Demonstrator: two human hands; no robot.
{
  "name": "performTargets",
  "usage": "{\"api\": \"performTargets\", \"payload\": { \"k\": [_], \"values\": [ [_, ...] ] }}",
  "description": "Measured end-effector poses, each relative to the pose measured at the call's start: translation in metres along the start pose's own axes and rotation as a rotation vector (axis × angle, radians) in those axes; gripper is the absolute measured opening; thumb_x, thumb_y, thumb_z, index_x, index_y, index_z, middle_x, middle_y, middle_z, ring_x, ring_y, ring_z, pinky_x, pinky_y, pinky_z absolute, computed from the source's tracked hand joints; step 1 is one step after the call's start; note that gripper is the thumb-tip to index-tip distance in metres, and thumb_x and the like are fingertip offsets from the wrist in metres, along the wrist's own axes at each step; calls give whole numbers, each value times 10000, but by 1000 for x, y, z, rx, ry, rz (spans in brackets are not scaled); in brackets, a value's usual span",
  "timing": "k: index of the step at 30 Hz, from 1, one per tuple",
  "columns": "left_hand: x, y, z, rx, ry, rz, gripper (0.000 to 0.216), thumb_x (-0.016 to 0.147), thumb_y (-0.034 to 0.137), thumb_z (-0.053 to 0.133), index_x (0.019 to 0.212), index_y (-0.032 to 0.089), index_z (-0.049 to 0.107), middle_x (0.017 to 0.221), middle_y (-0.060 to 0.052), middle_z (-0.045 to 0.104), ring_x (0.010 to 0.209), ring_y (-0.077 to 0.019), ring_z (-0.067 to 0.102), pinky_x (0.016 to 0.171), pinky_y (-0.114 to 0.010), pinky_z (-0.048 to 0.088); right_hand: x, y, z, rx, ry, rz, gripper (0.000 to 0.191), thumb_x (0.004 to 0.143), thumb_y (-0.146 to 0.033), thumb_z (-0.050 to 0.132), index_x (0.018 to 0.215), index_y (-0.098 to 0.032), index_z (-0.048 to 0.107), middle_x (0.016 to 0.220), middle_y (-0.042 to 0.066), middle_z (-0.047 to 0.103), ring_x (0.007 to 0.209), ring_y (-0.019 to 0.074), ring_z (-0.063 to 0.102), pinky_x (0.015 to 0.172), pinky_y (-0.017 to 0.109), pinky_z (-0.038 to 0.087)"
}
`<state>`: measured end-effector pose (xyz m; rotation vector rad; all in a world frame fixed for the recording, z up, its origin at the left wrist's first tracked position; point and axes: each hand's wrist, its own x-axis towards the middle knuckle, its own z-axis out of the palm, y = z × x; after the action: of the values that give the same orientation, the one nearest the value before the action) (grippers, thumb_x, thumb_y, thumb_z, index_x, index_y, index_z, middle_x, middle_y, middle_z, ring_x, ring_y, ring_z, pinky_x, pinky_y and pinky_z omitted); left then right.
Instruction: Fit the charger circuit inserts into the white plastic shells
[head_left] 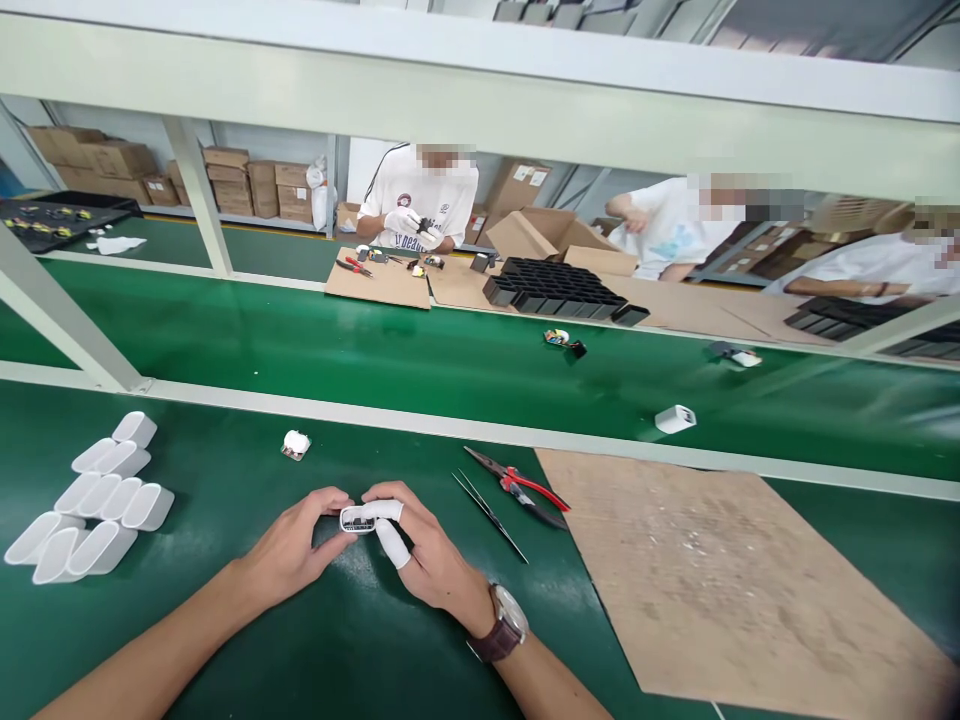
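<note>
Between my two hands sits a white plastic charger housing [358, 520], its open end towards me with dark circuit parts showing inside. My left hand [304, 540] grips its left side between thumb and fingers. On the other side my right hand [420, 545], with white finger cots on thumb and index finger, holds it too, the index finger lying at the opening. A small circuit board with a white part [296, 445] lies beyond my left hand. Right of my hands are tweezers [491, 517] and red-handled pliers [517, 485].
Several empty white housings [101, 500] stand at the left. A worn cardboard sheet [735, 570] covers the right side. Behind a pale rail, a green belt [420, 360] carries a white charger [676, 418] and circuit assemblies [562, 342]. Co-workers sit opposite, near black trays [555, 287].
</note>
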<state>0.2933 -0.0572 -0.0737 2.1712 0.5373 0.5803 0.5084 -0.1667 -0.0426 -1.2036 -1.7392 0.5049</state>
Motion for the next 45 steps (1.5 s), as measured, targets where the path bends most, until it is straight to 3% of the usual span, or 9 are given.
{"api": "performTargets", "payload": {
  "k": [6, 12, 18, 24, 29, 34, 39, 42, 45],
  "values": [
    [0, 0, 0, 9, -8, 13, 365, 1025, 300, 628, 1349, 314, 460, 1280, -41, 707, 1185, -223, 718, 1012, -405, 608, -2, 0, 4, -238, -60, -13, 315, 1010, -91, 444, 1272, -221, 561, 1297, 133, 607, 1175, 270, 590, 1005, 492, 539],
    [-1, -3, 3, 30, 1, 18, 376, 1027, 305, 629, 1358, 311, 453, 1294, -49, 706, 1190, -227, 719, 980, -391, 621, -6, 2, 5, -344, -8, -78, 333, 1004, -73, 451, 1283, -212, 567, 1232, 125, 642, 1127, 271, 598, 964, 498, 538],
    [-2, -3, 4, 29, 0, 19, 359, 1031, 308, 622, 1347, 318, 453, 1272, -36, 714, 1161, -222, 725, 965, -390, 620, -3, -3, 10, -329, -29, -71, 342, 1011, -80, 448, 1283, -230, 591, 1193, 123, 626, 1055, 262, 592, 909, 481, 547],
    [-1, -2, 3, 23, -11, 14, 362, 1031, 312, 617, 1350, 312, 446, 1264, -38, 714, 1161, -223, 723, 953, -387, 621, 2, -6, 6, -161, 4, 22, 258, 1055, -128, 430, 1222, -238, 593, 1147, 104, 606, 1029, 234, 600, 883, 435, 559],
    [0, 0, 1, 26, 0, 17, 351, 1023, 318, 621, 1349, 299, 493, 1239, -44, 720, 1130, -231, 731, 938, -372, 625, 1, -4, 3, -256, -15, 10, 230, 1049, -138, 435, 1187, -232, 593, 1181, 112, 615, 1066, 253, 602, 920, 463, 550],
    [4, 9, -4, 158, -17, 213, 253, 1050, 213, 546, 1265, 299, 649, 1241, -82, 692, 1049, -220, 722, 898, -341, 612, -1, 9, 1, -188, 115, 60, 322, 1067, -142, 413, 1340, -255, 542, 1196, 97, 627, 1067, 223, 638, 937, 422, 575],
    [6, 15, -10, 224, 30, 312, 239, 1026, 161, 570, 1162, 288, 721, 1192, -97, 694, 970, -218, 712, 823, -322, 602, -4, 23, 6, -355, 85, 54, 468, 1020, -76, 415, 1453, -241, 481, 1273, 129, 622, 1154, 262, 622, 993, 484, 577],
    [7, 17, -12, 182, 69, 285, 217, 1015, 162, 595, 1124, 285, 737, 1163, -85, 701, 954, -209, 713, 833, -319, 594, -5, 27, 9, -449, 66, 24, 506, 961, -22, 441, 1432, -199, 499, 1295, 149, 616, 1196, 287, 594, 1028, 519, 558],
    [11, 17, -12, 30, 62, 149, 131, 1006, 250, 634, 1030, 264, 762, 1129, -83, 719, 940, -211, 716, 840, -334, 604, -5, 28, 10, -507, 22, 11, 524, 885, 26, 454, 1368, -157, 543, 1320, 169, 603, 1231, 308, 562, 1037, 541, 543]
  ]
}}
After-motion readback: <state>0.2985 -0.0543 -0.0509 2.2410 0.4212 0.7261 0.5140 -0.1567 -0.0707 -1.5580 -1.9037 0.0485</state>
